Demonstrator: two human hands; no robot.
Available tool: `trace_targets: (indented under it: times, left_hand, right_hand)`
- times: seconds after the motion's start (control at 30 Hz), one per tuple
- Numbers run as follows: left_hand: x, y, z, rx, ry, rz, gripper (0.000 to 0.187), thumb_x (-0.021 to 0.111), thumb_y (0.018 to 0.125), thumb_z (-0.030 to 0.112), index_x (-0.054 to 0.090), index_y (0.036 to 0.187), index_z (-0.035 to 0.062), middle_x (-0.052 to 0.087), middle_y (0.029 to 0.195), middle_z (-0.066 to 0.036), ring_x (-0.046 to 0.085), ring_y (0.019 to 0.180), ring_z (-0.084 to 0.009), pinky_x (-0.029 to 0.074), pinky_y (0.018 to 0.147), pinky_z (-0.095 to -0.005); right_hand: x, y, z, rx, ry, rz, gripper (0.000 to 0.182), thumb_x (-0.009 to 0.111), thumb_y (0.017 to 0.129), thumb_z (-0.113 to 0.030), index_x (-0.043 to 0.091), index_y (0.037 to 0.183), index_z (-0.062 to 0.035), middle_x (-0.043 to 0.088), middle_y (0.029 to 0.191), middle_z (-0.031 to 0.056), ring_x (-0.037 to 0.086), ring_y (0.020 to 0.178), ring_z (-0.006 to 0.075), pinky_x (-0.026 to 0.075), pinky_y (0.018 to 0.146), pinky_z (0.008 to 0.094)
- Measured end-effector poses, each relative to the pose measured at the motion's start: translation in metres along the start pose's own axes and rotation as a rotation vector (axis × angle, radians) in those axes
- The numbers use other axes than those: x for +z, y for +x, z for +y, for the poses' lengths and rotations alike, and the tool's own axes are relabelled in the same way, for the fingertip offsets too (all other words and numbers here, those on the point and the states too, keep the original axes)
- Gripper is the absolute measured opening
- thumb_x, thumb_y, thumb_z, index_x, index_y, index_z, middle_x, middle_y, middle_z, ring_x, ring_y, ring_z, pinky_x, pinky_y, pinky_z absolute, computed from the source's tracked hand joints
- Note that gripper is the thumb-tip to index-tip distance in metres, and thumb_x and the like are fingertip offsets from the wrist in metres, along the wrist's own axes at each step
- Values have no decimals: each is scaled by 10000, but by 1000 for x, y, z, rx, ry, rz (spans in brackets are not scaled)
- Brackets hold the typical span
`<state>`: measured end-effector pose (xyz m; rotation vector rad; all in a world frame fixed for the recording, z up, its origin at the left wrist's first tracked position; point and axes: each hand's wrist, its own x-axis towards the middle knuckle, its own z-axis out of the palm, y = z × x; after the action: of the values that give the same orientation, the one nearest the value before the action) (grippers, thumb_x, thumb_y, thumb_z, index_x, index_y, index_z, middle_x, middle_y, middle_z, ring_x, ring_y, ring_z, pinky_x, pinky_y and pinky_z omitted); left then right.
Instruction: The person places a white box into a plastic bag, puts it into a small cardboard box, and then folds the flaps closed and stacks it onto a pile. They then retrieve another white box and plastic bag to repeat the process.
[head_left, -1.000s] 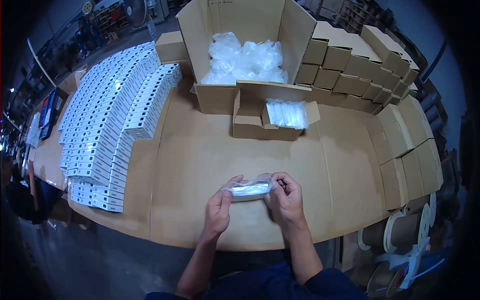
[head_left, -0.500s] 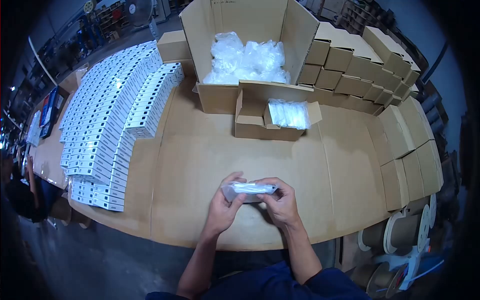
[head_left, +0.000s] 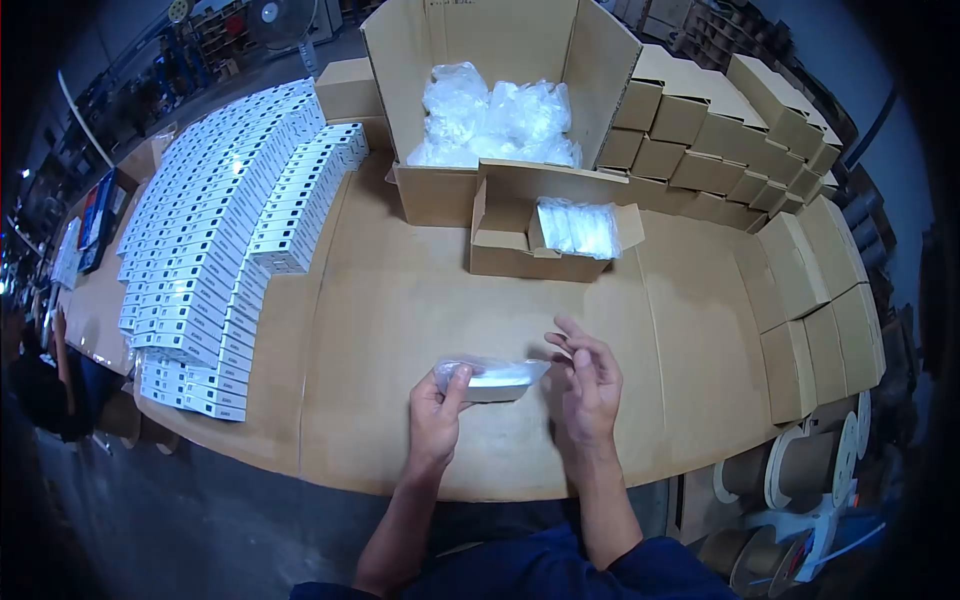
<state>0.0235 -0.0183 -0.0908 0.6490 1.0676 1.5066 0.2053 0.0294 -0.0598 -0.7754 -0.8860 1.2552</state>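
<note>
My left hand point(head_left: 436, 412) grips a small white box with a clear plastic bag point(head_left: 492, 378) around or over it, thumb on top. The bag's loose end sticks out to the right. Apart from it, my right hand point(head_left: 590, 388) is raised with spread, bent fingers and holds nothing. Beyond my hands stands an open small carton point(head_left: 540, 266), with a row of plastic-wrapped packets point(head_left: 578, 230) in its right part. Behind that, a large open carton point(head_left: 437, 196) holds a heap of crumpled clear plastic bags point(head_left: 490, 120).
Stacked white labelled boxes point(head_left: 205, 230) cover the table's left side. Brown cartons point(head_left: 700, 140) are piled at the back right, with more cartons point(head_left: 815, 300) along the right edge. Cable reels point(head_left: 800, 465) stand below right. Another person's arm point(head_left: 62, 355) shows at far left.
My right hand has let go of the bagged box and moved right, its fingers opening. My left hand keeps hold of the box, which has shifted slightly left and shows more of its front side.
</note>
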Motion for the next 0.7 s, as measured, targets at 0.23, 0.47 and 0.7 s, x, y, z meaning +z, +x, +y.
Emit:
trace_targets:
  times: [0.23, 0.47, 0.7]
  left_hand:
    - [4, -2, -3, 3, 10, 0, 242, 564, 1086, 212, 652, 1104, -13, 704, 1025, -96, 692, 937, -146, 601, 855, -327]
    - [-7, 4, -5, -37, -119, -49, 181, 460, 1112, 208, 449, 981, 83, 654, 1124, -145, 713, 999, -231, 646, 861, -417]
    - [2, -3, 25, 42, 3, -171, 529, 554, 1063, 125, 346, 1548, 94, 517, 1441, -151, 573, 1216, -204, 574, 955, -346]
  right_hand:
    - [-4, -5, -9, 76, -553, -551, 279, 777, 821, 32, 796, 1091, -35, 723, 1183, 168, 684, 1074, 262, 520, 960, 349]
    - [-4, -1, -8, 103, -569, -500, 324, 826, 809, -31, 769, 1128, -16, 768, 1096, 157, 709, 1070, 262, 532, 972, 367]
    - [-9, 10, -8, 15, -582, -539, 328, 841, 802, -95, 771, 1114, -21, 717, 1262, 139, 596, 1293, 323, 461, 1097, 443]
